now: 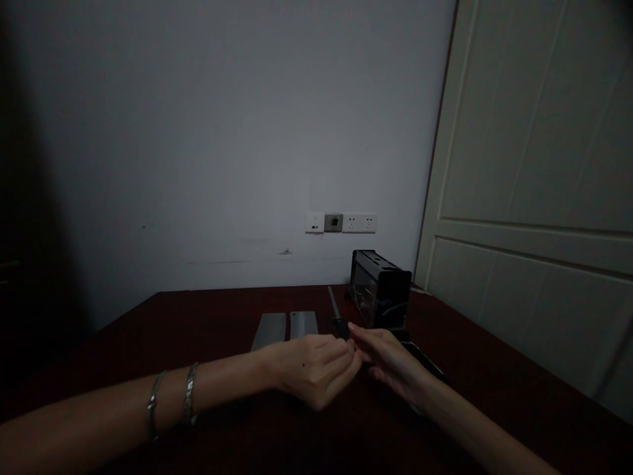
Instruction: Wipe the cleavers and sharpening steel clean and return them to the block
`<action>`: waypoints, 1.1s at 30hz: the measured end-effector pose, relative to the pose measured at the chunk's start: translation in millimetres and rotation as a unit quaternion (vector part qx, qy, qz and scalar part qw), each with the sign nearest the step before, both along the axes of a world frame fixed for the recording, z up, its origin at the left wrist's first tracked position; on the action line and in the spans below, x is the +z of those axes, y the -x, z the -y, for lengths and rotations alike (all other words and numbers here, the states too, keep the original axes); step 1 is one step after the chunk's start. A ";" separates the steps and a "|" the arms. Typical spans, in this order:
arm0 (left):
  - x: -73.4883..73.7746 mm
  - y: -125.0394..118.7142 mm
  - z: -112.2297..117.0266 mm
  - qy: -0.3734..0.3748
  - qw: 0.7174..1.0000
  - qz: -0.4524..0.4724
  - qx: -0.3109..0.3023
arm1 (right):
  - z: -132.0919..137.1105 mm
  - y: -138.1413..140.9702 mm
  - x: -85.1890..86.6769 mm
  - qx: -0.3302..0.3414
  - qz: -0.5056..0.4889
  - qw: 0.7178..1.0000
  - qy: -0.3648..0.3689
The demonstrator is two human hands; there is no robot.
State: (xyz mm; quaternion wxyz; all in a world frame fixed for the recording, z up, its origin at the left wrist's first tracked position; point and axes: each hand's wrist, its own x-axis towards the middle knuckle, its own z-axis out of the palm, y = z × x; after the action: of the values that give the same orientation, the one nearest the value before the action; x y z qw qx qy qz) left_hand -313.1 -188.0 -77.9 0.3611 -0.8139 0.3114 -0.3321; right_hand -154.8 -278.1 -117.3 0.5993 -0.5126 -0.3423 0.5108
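Note:
A honing steel (333, 302) with a thin grey rod and a dark handle points away from me over the table. My left hand (319, 369) is curled closed at the handle end. At the same handle, my right hand (388, 356) pinches with thumb and fingers, and the two hands meet there. Beyond my left hand lie two wide grey blades, a plain one (271, 328) and a cleaver blade (303, 322) with a small corner hole. Their handle ends are hidden behind my hand and forearm. Partly under my right hand is a dark flat object (424, 358) with a pale edge.
A black knife block (380, 287) with dark see-through sides stands at the back right of the dark red table (208, 310). White sockets (359, 223) and a switch (333, 223) are on the wall behind. A pale panelled door (534, 198) borders the right side.

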 end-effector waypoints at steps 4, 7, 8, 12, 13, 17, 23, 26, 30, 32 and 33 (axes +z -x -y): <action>-8.6 0.5 2.7 0.011 1.000 -0.016 0.003 | -6.1 0.1 -9.6 -0.001 0.005 1.000 0.007; -12.7 0.0 5.1 0.012 0.999 -0.030 0.023 | -9.6 1.1 -12.8 -0.015 0.022 0.999 0.022; -14.4 -0.4 5.4 0.013 0.999 -0.033 0.027 | -10.5 1.4 -13.6 -0.020 0.029 0.999 0.029; -27.1 -2.7 3.9 0.028 0.998 -0.043 0.026 | -15.3 0.2 -19.9 -0.034 0.058 0.996 0.051; -31.7 -3.3 3.4 0.031 0.998 -0.047 0.030 | -17.4 -0.7 -22.7 -0.038 0.075 0.995 0.055; -51.9 -7.0 3.0 0.031 0.995 -0.053 0.077 | -29.3 -5.3 -36.9 -0.062 0.145 0.986 0.062; -76.9 -15.6 0.1 0.041 0.989 -0.060 0.132 | -47.0 -7.5 -60.5 -0.094 0.178 0.976 0.079; -86.2 -16.0 -3.3 0.039 0.986 -0.077 0.145 | -52.2 -6.8 -72.2 -0.100 0.196 0.972 0.088; -96.4 -12.6 -5.7 0.031 0.984 -0.083 0.151 | -56.3 -5.1 -83.7 -0.102 0.210 0.967 0.100; -100.0 -11.1 -5.7 0.027 0.985 -0.080 0.150 | -57.5 -4.0 -86.9 -0.099 0.216 0.966 0.104; -101.4 -10.6 -5.5 0.024 0.985 -0.081 0.151 | -58.0 -3.5 -88.0 -0.097 0.218 0.965 0.107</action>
State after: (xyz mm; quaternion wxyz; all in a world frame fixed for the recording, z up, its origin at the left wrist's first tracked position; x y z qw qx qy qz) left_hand -302.6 -182.6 -179.2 0.3610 -0.8840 0.2054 -0.2144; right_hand -151.3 -220.1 -205.3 0.4983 -0.7036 -0.3569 0.3596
